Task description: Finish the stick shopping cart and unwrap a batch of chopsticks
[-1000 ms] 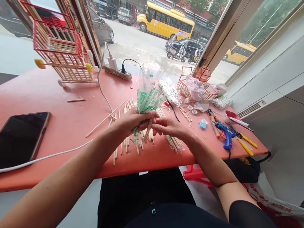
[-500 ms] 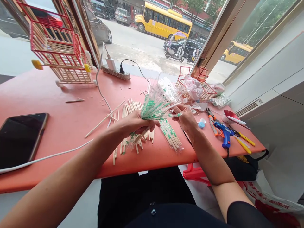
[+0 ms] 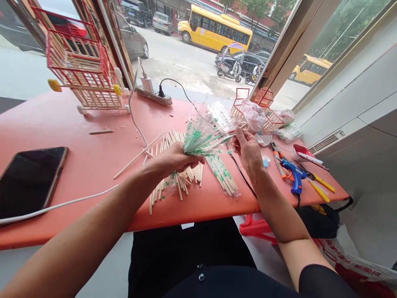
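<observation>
My left hand (image 3: 180, 159) is closed around a bunch of clear plastic wrappers (image 3: 197, 138) with green print, which fans out above the fist. The fingers of my right hand (image 3: 247, 147) pinch the wrappers' right end, drawing a strip of film taut; whether a stick is inside it I cannot make out. Loose wooden sticks (image 3: 159, 188), like disposable chopsticks, lie in a pile under my left hand and partly hidden by it. Between the hands, close to the table's front edge, lie wrapped chopsticks (image 3: 221, 176) in green-printed film.
A red-and-wood miniature cart (image 3: 82, 68) stands at the left behind a phone (image 3: 34, 180). A power strip (image 3: 154, 95) sits by the window. On the right are a blue glue gun (image 3: 294, 174), pliers (image 3: 277, 159), a red-stained cup (image 3: 300, 152) and another stick-built cart (image 3: 273, 120).
My right hand has moved a little right and turned, pulling the film further from my left hand. My left hand keeps its hold on the wrappers. The view has shifted slightly.
</observation>
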A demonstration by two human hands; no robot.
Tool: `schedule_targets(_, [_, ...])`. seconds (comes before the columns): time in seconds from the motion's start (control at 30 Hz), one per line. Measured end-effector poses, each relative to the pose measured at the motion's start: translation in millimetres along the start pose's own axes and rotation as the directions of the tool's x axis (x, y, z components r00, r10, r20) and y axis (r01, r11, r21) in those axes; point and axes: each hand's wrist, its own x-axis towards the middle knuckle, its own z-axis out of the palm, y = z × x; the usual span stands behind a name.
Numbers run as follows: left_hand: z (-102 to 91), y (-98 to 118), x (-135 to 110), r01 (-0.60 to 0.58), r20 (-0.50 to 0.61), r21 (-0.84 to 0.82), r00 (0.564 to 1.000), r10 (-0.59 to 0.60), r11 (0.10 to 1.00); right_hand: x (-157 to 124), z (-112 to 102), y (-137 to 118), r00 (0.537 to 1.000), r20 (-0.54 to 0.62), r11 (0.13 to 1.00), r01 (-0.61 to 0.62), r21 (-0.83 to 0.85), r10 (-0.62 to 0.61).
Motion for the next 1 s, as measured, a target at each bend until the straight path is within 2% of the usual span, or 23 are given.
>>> schedule_targets(0.17, [-0.7, -1.5, 1.4, 0.036, 0.013, 0.007, 0.999, -0.036, 0.999, -5.8, 7.3, 6.2, 0.994, 0.100, 0.998, -0.049, -0.047, 0.053])
schedule_targets(0.37, [-7.2, -0.9, 1.1, 0.017, 0.094, -0.039, 0.995, -0.013, 0.999, -2.0, -2.0, -3.7, 0.997, 0.073, 0.993, 0.000, -0.118, 0.009])
schedule_targets(0.47, [-9.6, -1.7, 2.1, -0.002, 0.107, -0.038, 0.994, 0.006, 0.999, 4.4, -12.7, -8.9, 0.998, 0.015, 0.989, 0.057, -0.134, -0.055])
schedule_targets(0.57, [-13.4, -4.7, 3.9, -0.032, 0.093, -0.043, 0.995, 0.036, 0.999, 13.1, -25.9, -11.5, 0.988, -0.109, 0.991, 0.095, -0.089, -0.105])
schedule_targets(0.63, [-17.5, -6.9, 5.1, -0.045, 0.064, -0.040, 0.997, 0.048, 0.998, 18.2, -33.6, -12.2, 0.975, -0.185, 0.993, 0.118, -0.021, -0.119])
schedule_targets(0.7, [-22.0, -7.6, 5.4, -0.066, 0.003, -0.014, 0.998, 0.066, 0.998, 21.1, -38.0, -12.3, 0.970, -0.212, 0.990, 0.129, 0.049, -0.116])
schedule_targets(0.87, [-25.1, -0.7, 2.1, -0.124, -0.152, 0.062, 0.980, 0.132, 0.990, 17.9, -31.2, -11.8, 0.988, -0.122, 0.989, 0.108, 0.102, -0.095])
schedule_targets(0.93, [-20.9, 2.0, 0.6, -0.114, -0.152, 0.051, 0.981, 0.120, 0.992, 14.7, -24.9, -12.5, 0.991, -0.098, 0.993, 0.098, 0.071, -0.091])
schedule_targets(1.0, [-14.7, 2.6, -0.1, -0.072, -0.068, 0.065, 0.995, 0.076, 0.995, 11.8, -19.0, -13.6, 0.992, -0.092, 0.996, 0.088, 0.025, -0.086])
